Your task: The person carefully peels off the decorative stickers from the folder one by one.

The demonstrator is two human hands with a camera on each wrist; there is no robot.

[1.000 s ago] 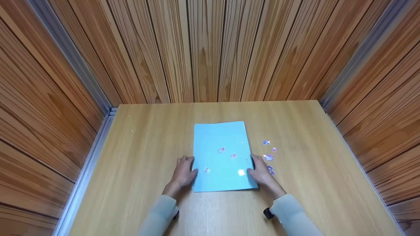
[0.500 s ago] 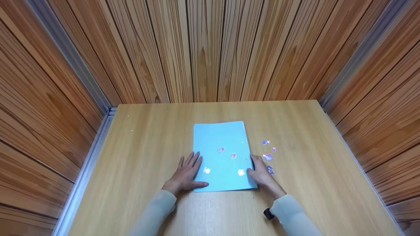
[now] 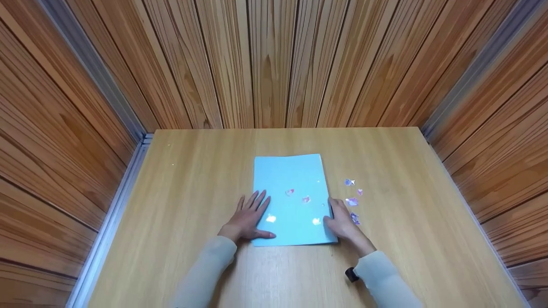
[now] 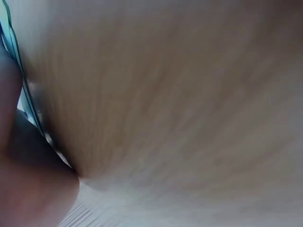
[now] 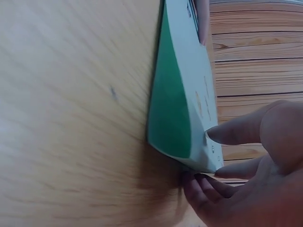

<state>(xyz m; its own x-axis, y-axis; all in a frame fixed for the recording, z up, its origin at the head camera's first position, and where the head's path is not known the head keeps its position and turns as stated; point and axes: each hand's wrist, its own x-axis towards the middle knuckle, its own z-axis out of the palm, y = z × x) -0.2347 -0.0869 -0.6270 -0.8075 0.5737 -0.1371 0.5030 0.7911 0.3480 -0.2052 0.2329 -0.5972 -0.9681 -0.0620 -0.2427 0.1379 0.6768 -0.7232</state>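
A: So where's the blue folder [image 3: 293, 218] sitting, and how's it being held?

B: It's laid mid-table, toward the near side, between two hands. Its right edge is pinched by the right hand [image 3: 343, 221], thumb on top, the other fingers round the edge. Its near left part is covered by the left hand [image 3: 247, 220], fingers spread wide, nothing gripped.

A: Heavy? Floppy?

B: Probably light and bendy, like thin card. In the right wrist view the near end is bowed, with a green face [image 5: 170, 104] exposed. Best held by the side edges, tbh; it could be creased if squeezed mid-sheet. A glossy cover might be a bit slippery too.

A: Any brand or text?

B: None that can be read. Small stickers [image 3: 290, 192] are dotted across the front, a couple washed out by glare; tiny dark marks in the wrist view are too blurred to be made out.

A: And around it?

B: Loose purplish cut-outs [image 3: 352, 201] are scattered to the right on the wooden table [image 3: 205, 184], the nearest just beside the right hand. Behind, a plank wall [image 3: 272, 64].
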